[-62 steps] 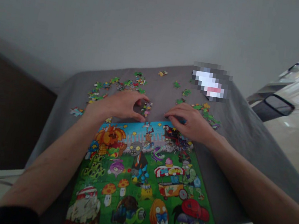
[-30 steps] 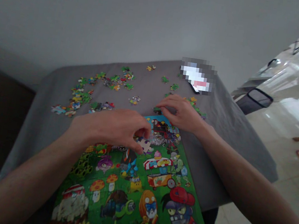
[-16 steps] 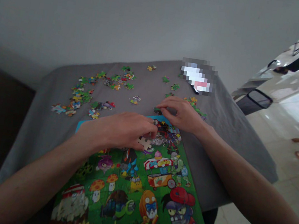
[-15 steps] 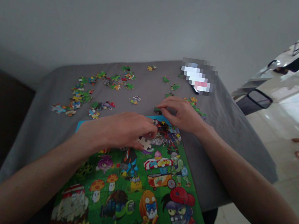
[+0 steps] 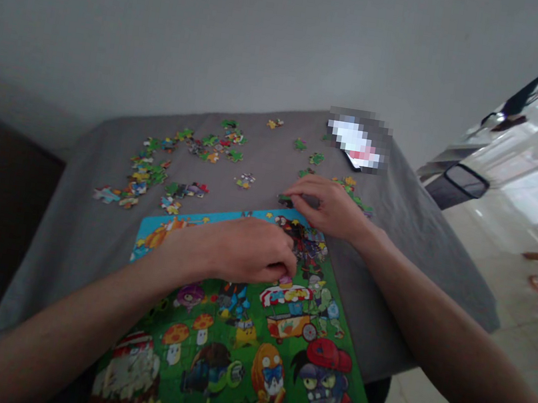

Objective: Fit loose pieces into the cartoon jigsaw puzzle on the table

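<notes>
A colourful cartoon jigsaw puzzle (image 5: pixel 246 353) lies on a table under a grey cloth (image 5: pixel 72 233). My left hand (image 5: pixel 241 251) rests on the upper middle of the puzzle, fingers curled down and pressed on its surface; whatever lies under them is hidden. My right hand (image 5: pixel 332 205) sits at the puzzle's far right corner, fingers pinched on a small dark puzzle piece (image 5: pixel 285 200) lying on the cloth.
Several loose puzzle pieces (image 5: pixel 153 167) are scattered over the far left and middle of the cloth, with more (image 5: pixel 313 157) near the right hand. A blurred flat object (image 5: pixel 358 144) lies at the far right corner. A black bin (image 5: pixel 464 183) stands on the floor to the right.
My left hand came back from the loose pieces onto the puzzle with a piece, slid right and pressed down; the piece is now hidden under its fingers. My right hand has stayed at the corner.
</notes>
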The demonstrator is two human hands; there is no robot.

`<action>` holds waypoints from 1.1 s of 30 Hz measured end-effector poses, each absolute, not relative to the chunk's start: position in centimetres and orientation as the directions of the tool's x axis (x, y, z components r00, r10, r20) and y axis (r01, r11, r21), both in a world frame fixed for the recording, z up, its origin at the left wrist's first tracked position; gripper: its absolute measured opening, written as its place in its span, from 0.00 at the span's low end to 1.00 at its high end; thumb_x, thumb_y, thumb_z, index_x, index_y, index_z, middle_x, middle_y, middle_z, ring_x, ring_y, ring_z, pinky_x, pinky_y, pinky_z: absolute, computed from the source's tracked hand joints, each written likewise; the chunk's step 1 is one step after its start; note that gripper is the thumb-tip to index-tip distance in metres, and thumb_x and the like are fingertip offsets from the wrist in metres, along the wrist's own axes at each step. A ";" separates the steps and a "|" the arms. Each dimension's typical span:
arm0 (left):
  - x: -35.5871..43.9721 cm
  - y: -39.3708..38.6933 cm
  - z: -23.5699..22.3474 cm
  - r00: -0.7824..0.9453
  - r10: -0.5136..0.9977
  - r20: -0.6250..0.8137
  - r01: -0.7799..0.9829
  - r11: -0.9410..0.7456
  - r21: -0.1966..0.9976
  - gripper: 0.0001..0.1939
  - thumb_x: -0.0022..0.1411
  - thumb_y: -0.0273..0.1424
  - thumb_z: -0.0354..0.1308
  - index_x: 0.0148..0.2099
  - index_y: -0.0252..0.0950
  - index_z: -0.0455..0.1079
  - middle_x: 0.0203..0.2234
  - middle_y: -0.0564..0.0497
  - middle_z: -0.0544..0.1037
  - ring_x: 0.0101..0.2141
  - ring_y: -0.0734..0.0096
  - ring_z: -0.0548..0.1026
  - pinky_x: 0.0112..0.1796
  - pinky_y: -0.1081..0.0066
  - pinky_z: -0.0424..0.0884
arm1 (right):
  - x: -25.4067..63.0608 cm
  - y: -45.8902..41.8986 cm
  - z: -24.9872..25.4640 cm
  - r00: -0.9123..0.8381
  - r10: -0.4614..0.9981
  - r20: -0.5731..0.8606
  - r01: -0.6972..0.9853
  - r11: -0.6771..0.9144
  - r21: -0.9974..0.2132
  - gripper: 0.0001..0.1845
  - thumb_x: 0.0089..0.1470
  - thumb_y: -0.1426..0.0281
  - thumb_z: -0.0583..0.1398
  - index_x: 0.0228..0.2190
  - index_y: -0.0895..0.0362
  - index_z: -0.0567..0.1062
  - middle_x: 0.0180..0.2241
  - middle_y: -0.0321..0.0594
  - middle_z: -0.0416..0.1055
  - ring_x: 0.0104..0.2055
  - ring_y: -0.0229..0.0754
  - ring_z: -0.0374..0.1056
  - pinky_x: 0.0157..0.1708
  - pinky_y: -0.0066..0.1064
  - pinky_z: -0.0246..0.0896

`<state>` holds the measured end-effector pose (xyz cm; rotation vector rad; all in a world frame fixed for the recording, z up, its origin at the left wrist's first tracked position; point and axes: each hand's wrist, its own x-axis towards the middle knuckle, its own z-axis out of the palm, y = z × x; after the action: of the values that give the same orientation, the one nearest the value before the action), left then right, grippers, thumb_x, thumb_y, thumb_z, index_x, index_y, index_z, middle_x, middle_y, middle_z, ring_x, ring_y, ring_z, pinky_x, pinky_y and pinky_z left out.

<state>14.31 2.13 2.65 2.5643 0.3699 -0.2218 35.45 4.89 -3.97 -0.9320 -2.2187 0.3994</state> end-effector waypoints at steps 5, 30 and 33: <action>14.5 2.4 1.9 0.943 0.283 -0.176 0.333 -0.813 0.477 0.10 0.72 0.26 0.58 0.50 0.40 0.79 0.44 0.50 0.84 0.45 0.65 0.81 0.44 0.70 0.71 | 35.5 4.9 -3.9 -0.495 0.742 0.451 0.518 0.670 -0.533 0.13 0.64 0.72 0.56 0.40 0.54 0.82 0.41 0.44 0.80 0.45 0.44 0.74 0.49 0.39 0.68; 14.1 2.4 3.3 0.932 0.247 -0.265 0.347 -0.819 0.457 0.17 0.64 0.31 0.70 0.55 0.41 0.76 0.46 0.51 0.81 0.48 0.64 0.78 0.46 0.69 0.67 | 35.5 4.8 -3.6 -0.499 0.754 0.427 0.527 0.655 -0.541 0.13 0.63 0.72 0.56 0.40 0.54 0.81 0.41 0.43 0.80 0.45 0.44 0.74 0.49 0.39 0.69; 14.1 2.4 4.2 0.881 0.386 -0.272 0.467 -0.796 0.384 0.08 0.70 0.37 0.64 0.47 0.39 0.77 0.38 0.51 0.81 0.38 0.65 0.78 0.37 0.69 0.65 | 35.5 4.8 -3.6 -0.501 0.748 0.436 0.526 0.663 -0.534 0.13 0.62 0.73 0.56 0.40 0.55 0.81 0.40 0.44 0.80 0.44 0.44 0.75 0.49 0.39 0.69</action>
<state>14.07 2.36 4.15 2.6022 0.6238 -0.2494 35.47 4.79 -3.62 -0.9797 -2.2219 0.4400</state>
